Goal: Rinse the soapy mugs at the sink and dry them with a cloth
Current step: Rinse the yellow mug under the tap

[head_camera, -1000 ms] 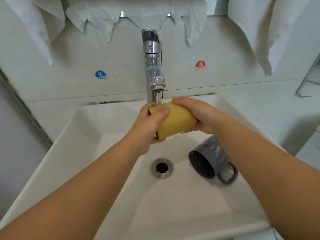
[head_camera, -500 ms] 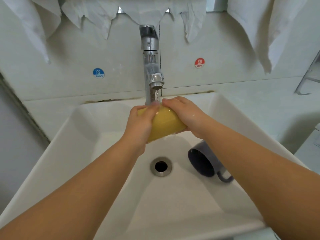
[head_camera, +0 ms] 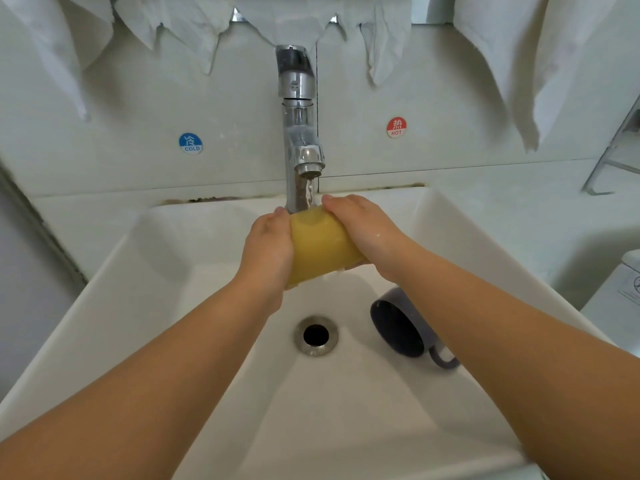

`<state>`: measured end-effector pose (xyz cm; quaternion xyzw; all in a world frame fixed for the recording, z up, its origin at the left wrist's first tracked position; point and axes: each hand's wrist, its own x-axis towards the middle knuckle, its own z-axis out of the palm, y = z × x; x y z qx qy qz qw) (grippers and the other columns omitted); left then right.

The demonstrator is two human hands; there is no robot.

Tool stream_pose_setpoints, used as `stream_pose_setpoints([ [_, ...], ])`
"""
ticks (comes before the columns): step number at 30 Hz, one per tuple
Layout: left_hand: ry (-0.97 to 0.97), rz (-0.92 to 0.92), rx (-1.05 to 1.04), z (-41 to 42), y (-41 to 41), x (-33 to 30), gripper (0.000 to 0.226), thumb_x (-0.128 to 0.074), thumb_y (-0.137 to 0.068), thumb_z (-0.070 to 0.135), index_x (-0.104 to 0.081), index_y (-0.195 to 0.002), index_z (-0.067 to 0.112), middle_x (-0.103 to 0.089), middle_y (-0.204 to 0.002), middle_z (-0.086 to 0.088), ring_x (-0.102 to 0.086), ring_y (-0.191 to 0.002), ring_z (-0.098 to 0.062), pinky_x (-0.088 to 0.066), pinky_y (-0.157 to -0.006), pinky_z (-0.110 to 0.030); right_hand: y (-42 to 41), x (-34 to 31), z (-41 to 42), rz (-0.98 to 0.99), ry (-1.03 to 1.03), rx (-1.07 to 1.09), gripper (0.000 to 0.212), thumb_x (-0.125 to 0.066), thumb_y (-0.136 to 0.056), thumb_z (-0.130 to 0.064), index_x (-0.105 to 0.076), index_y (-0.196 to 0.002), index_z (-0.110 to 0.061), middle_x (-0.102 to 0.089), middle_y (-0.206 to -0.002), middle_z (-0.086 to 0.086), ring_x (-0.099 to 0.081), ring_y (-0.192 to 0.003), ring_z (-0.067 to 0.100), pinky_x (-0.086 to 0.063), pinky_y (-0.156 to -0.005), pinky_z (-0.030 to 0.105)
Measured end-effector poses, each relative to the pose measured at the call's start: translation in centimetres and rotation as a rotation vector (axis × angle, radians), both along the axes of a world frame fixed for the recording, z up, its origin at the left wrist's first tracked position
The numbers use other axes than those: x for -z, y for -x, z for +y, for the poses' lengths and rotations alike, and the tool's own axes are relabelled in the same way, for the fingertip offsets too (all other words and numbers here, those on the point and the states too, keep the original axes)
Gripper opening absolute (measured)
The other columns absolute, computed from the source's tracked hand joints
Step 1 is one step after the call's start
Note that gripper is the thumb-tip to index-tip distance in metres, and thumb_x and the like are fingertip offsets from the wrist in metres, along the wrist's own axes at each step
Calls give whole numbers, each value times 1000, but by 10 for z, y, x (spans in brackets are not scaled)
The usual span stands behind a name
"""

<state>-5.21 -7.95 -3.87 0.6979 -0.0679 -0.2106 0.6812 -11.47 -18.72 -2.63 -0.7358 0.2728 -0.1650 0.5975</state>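
Both hands, left hand (head_camera: 268,249) and right hand (head_camera: 360,225), wrap the wet yellow mug (head_camera: 320,247) under the tap (head_camera: 299,133); slick soap could drop it onto the grey mug (head_camera: 401,325).

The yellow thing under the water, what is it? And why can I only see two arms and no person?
The camera sits on the person's head and looks down, so you see just their arms, the way you see your own.

The yellow thing is a mug. The left hand and the right hand both hold it, one on each side, right under the tap. Water runs from the tap onto the mug to rinse it.

Below is a white sink with a round drain in the middle. A second mug, dark grey, lies on its side in the sink, near the right arm. Nobody is touching it.

White cloths hang on the wall above. Two stickers there say COLD and HOT.
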Motion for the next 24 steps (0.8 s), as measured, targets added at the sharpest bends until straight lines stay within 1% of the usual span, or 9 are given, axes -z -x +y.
stream_pose_setpoints([
  [3,73,111,6,4,-1,-2,24,-40,-99,36,-62,-105,28,-63,-103,-3,-60,-88,-23,-53,-70,-36,2,-2,-3,-18,-15,18,29,-50,-94,-46,-54,-113,-24,-54,-102,-3,-58,-95,23,-58,-77,48],
  [5,85,68,91,6,-1,1,21,-50,-97,41,-57,-113,30,-61,-109,0,-60,-97,-21,-54,-73,-37,2,-2,-2,-32,-23,34,29,-50,-94,-45,-54,-114,-24,-56,-105,-1,-58,-97,24,-58,-76,47],
  [7,52,8,168,6,2,4,42,-66,-87,43,-46,-122,32,-57,-111,2,-59,-100,-19,-54,-82,-39,1,1,-1,-47,5,40,31,-51,-94,-44,-57,-113,-20,-59,-108,3,-60,-97,26,-58,-75,47],
  [9,30,-19,146,5,2,5,55,-74,-79,44,-44,-123,31,-57,-109,4,-59,-97,-18,-53,-83,-39,-1,3,3,-76,36,41,33,-51,-94,-42,-59,-111,-15,-60,-105,5,-61,-95,26,-57,-76,46],
  [12,11,-29,46,5,-5,3,42,-62,-86,56,-52,-117,29,-59,-111,1,-60,-98,-22,-54,-81,-41,-4,7,9,-136,112,38,31,-51,-95,-40,-58,-104,-11,-58,-92,-1,-58,-86,18,-51,-78,39],
  [15,6,32,12,6,-8,2,25,-47,-97,52,-54,-102,28,-59,-102,-1,-60,-91,-24,-53,-78,-41,-4,9,14,-134,186,17,31,-51,-94,-43,-59,-104,-14,-58,-94,-3,-57,-87,15,-47,-78,34],
  [18,65,146,8,5,-4,2,23,-41,-101,48,-50,-104,27,-59,-95,-2,-60,-85,-24,-52,-75,-41,-2,8,11,-127,254,-6,31,-51,-94,-43,-59,-106,-17,-59,-99,-3,-56,-90,15,-45,-76,31],
  [20,95,187,20,5,-2,2,24,-44,-99,50,-51,-103,27,-58,-97,-2,-60,-87,-24,-53,-78,-42,0,7,9,-168,290,-15,27,-51,-95,-40,-59,-106,-17,-59,-101,-2,-56,-90,14,-44,-74,29],
  [24,105,371,129,17,-8,-8,26,-65,-85,48,-58,-95,26,-58,-102,-9,-58,-97,-32,-48,-90,-54,4,1,7,-244,241,-85,18,-54,-96,-29,-60,-107,-16,-58,-103,-2,-52,-89,8,-42,-73,24],
])
